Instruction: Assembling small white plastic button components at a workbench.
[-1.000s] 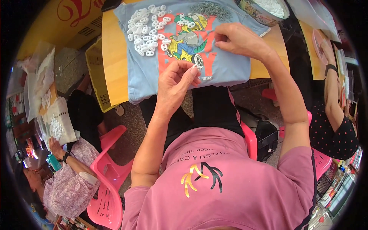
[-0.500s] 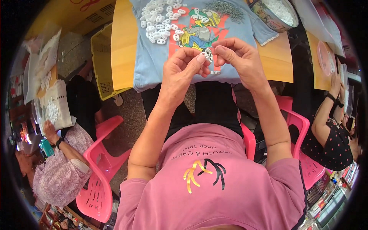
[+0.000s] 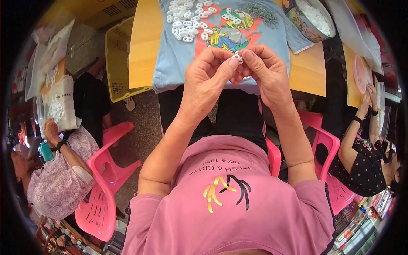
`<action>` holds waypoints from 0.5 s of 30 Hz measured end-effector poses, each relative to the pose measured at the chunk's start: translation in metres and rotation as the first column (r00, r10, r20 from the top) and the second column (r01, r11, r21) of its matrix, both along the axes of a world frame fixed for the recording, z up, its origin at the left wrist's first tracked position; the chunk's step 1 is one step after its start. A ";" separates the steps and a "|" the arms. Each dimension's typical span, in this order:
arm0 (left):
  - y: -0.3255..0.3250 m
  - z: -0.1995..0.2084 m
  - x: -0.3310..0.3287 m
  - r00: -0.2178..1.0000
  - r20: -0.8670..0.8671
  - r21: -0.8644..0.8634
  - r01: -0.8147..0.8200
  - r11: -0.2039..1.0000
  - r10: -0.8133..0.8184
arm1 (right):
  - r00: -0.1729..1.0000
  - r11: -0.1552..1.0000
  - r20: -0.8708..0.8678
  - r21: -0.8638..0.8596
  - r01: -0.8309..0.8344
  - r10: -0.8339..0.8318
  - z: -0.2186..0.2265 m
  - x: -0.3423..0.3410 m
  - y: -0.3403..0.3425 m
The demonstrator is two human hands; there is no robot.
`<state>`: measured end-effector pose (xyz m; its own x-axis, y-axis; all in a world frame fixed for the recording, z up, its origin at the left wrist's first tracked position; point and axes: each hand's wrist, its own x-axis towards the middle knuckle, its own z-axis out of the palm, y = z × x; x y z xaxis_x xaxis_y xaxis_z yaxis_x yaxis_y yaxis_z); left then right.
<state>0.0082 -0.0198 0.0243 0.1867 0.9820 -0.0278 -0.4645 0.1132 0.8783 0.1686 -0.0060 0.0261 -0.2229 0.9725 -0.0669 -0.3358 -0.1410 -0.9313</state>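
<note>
I see L hand (image 3: pixel 203 83) pinching a white bit (image 3: pixel 238 58); R hand (image 3: pixel 270 75) curled beside it, can't tell w/ what. Best pinch soft & v. steady.

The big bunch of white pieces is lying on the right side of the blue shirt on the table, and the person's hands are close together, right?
Not quite: the head view shows the big bunch of white pieces on the left side of the blue shirt. The left hand and right hand are close together.
</note>
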 end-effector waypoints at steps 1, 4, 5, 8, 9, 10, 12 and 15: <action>-0.001 0.001 0.000 1.000 0.001 0.000 -0.002 1.000 0.002 | 1.000 1.000 0.001 0.000 -0.002 0.002 0.000 -0.001 -0.001; -0.002 0.003 0.001 1.000 -0.014 0.027 -0.027 0.999 0.028 | 0.977 0.985 0.191 0.164 0.058 -0.090 0.000 -0.004 -0.004; -0.003 0.002 0.001 0.997 -0.048 0.030 -0.051 0.998 0.053 | 0.965 0.973 0.225 0.215 0.083 -0.132 0.003 -0.008 -0.006; -0.004 0.002 0.001 0.992 -0.092 0.033 -0.084 0.996 0.087 | 0.949 0.962 0.268 0.253 0.100 -0.169 0.004 -0.010 -0.008; -0.004 0.003 0.001 0.990 -0.102 0.034 -0.093 0.995 0.096 | 0.947 0.966 0.278 0.240 0.096 -0.163 0.003 -0.010 -0.008; -0.004 0.002 0.002 0.990 -0.102 0.035 -0.093 0.995 0.096 | 0.947 0.966 0.278 0.241 0.096 -0.164 0.002 -0.010 -0.008; -0.004 0.001 0.005 0.993 -0.049 0.056 -0.107 0.993 0.110 | 0.988 0.986 0.091 0.118 0.114 -0.125 -0.004 -0.009 -0.007; -0.004 0.002 0.007 0.995 -0.020 0.043 -0.100 0.994 0.101 | 0.992 0.992 -0.039 0.039 0.121 -0.119 -0.007 -0.008 -0.007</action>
<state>0.0153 -0.0238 0.0258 0.0864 0.9962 0.0102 -0.4518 0.0300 0.8916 0.1601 -0.0132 0.0191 -0.1058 0.9942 -0.0200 -0.3821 -0.0592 -0.9222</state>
